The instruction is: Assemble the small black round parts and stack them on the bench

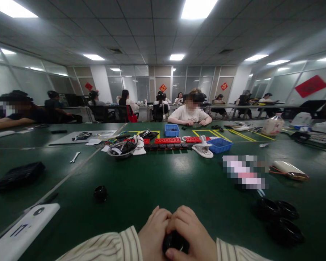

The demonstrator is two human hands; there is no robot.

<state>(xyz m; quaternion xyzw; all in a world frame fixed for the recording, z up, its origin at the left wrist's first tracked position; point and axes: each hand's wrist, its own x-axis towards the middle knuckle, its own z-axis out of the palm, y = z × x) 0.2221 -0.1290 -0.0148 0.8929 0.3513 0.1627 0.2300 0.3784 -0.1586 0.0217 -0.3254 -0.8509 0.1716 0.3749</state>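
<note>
My left hand (pixel 154 232) and my right hand (pixel 191 232) are pressed together at the near edge of the green table (pixel 163 181). Both are closed around a small black round part (pixel 175 242), which shows only between the fingers. Both sleeves are striped. A loose black round cap (pixel 100 193) lies on the table to the left of my hands. Several black rings (pixel 281 217) lie to the right.
A white flat device (pixel 21 230) lies near left, a black tray (pixel 17 175) and a wrench (pixel 75 157) further left. Mid-table hold a bowl of cables (pixel 122 148), red blocks (pixel 167 140), blue bins (pixel 220 145). A person (pixel 189 112) sits opposite; others sit around.
</note>
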